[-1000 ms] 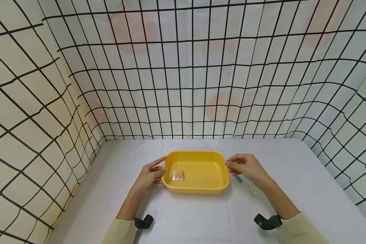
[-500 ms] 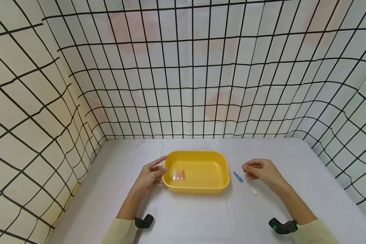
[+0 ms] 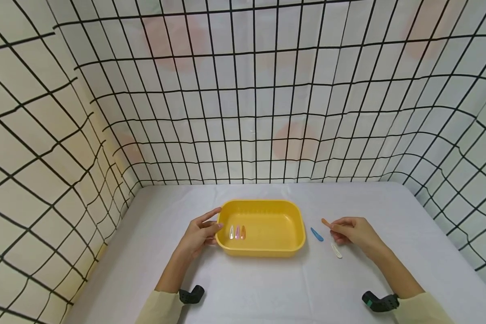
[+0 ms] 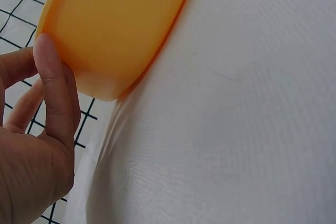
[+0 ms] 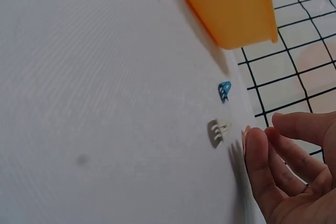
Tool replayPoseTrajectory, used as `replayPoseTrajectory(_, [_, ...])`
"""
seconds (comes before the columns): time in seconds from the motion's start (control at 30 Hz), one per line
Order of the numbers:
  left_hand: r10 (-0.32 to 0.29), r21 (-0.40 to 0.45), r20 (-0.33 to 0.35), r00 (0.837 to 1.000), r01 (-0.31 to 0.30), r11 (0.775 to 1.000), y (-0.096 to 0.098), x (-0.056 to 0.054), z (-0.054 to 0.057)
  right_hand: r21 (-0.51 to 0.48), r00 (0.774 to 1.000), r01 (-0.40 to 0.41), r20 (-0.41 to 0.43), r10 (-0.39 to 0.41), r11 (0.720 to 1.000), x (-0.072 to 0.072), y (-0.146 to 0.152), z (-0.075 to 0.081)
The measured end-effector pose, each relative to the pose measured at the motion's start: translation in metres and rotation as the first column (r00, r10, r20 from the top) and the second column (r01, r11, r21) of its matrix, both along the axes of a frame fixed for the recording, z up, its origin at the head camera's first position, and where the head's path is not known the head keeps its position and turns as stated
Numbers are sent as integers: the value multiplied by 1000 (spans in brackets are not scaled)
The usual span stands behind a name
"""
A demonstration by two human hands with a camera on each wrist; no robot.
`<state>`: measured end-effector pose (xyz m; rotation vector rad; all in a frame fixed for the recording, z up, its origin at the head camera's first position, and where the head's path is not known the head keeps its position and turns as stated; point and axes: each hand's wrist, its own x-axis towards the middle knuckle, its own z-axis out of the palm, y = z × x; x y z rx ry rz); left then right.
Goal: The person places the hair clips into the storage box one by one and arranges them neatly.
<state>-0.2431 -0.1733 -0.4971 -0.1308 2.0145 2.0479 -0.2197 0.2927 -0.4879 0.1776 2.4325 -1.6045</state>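
My left hand (image 3: 202, 231) grips the left end of the yellow tray (image 3: 267, 252), its thumb over the rim, as the left wrist view also shows. Three snap hair clips stand side by side inside the tray at the left: a pale one (image 3: 231, 232), a pink one (image 3: 237, 232) and an orange-red one (image 3: 243, 232). Right of the tray, my right hand (image 3: 358, 234) pinches an orange hair clip (image 3: 326, 222) that sticks out past the fingertips. A blue hair clip (image 3: 317, 234) and a white hair clip (image 3: 336, 250) lie on the cloth between tray and hand.
A white cloth covers the table (image 3: 259, 292). Black wire grid panels (image 3: 255, 103) with white sheeting behind them stand at the back and both sides. Each wrist wears a black camera, one at the left (image 3: 191, 294) and one at the right (image 3: 380, 301).
My right hand has moved from the tray's right rim rightward and toward me, and an orange hair clip now shows in its fingers. The left hand and tray have stayed put.
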Motion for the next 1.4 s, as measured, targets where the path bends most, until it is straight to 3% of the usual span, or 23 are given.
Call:
replayPoseTrajectory(0.33, [-14, 2, 16, 1000, 14, 1000, -1, 1, -1, -2, 1000, 23, -17, -23, 1000, -9, 5, -9])
replayPoseTrajectory(0.5, [-16, 3, -2, 1000, 16, 1000, -1, 1, 0, 57, 997, 45, -58, -42, 997, -15, 0, -8])
replayPoseTrajectory(0.73, [-20, -1, -7, 1000, 20, 1000, -2, 1, 1, 118, 998, 59, -32, -56, 991, -18, -5, -10])
replayPoseTrajectory(1.07, [-21, 5, -3, 1000, 21, 1000, -2, 1, 1, 256, 996, 39, -89, -17, 966, -18, -8, -14])
replayPoseTrajectory(1.4, [-19, 8, 5, 1000, 19, 1000, -2, 1, 1, 382, 988, 48, -151, 11, 923, -21, -9, -17])
